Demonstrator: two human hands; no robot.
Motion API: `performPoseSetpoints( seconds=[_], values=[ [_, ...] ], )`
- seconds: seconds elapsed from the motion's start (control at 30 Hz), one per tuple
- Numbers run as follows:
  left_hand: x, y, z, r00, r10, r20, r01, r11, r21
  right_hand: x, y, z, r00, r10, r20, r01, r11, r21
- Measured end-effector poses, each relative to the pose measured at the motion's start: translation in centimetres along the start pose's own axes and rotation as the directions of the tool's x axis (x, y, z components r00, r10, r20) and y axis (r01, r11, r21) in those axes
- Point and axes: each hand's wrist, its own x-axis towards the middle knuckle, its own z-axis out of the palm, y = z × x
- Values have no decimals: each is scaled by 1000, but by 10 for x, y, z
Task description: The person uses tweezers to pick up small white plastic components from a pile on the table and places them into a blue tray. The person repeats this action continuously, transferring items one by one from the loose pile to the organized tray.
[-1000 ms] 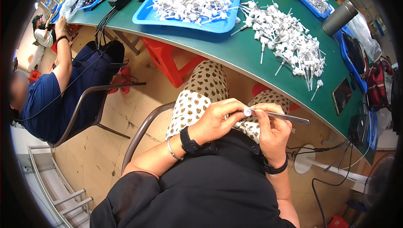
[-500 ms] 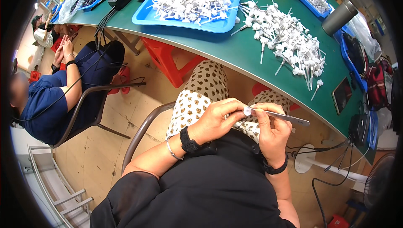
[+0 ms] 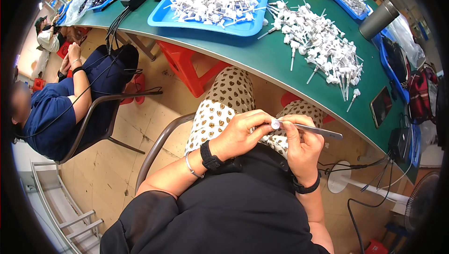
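Left hand has its thumb and forefinger brought together on a small white plastic piece, whose round face tilts up toward the wearer; the pinch looks meant to steady it. Its other fingers curl behind, and whether they help hold it cannot be told. The right hand closes thumb and fingers round a flat metal tool, likely tweezers, the wide end jutting out past the knuckles. Its narrow end points at the white piece, though the fingertips and small scale hide whether they touch. Both hands meet above the lap, probably so the piece sits in plain sight below the eyes. Just beyond, the edge of the green table lies between the lap and a loose heap of white stemmed parts, perhaps spread there for easy reach. One single part lies just off the heap, near a phone. A blue tray full of similar parts stands left of the heap, and a grey cylinder stands at the far right. Below the table, a red stool crowds the leg space, while a co-worker in dark blue sits well apart at left.
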Motion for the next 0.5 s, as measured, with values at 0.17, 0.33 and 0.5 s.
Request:
performPoseSetpoints(
  seconds=[0.17,0.33,0.5],
  values=[
    [1,0,0,1000,-28,-3,28,999,-28,-1,1,1,999,25,-30,-24,998,55],
    [0,0,-1,999,-53,-1,53,998,-37,0,0,2,1000,22,-22,-21,998,52],
    [0,-1,-1,1000,-14,-5,14,999,-31,1,-1,0,1000,3,1,-3,1000,12]
  ],
)
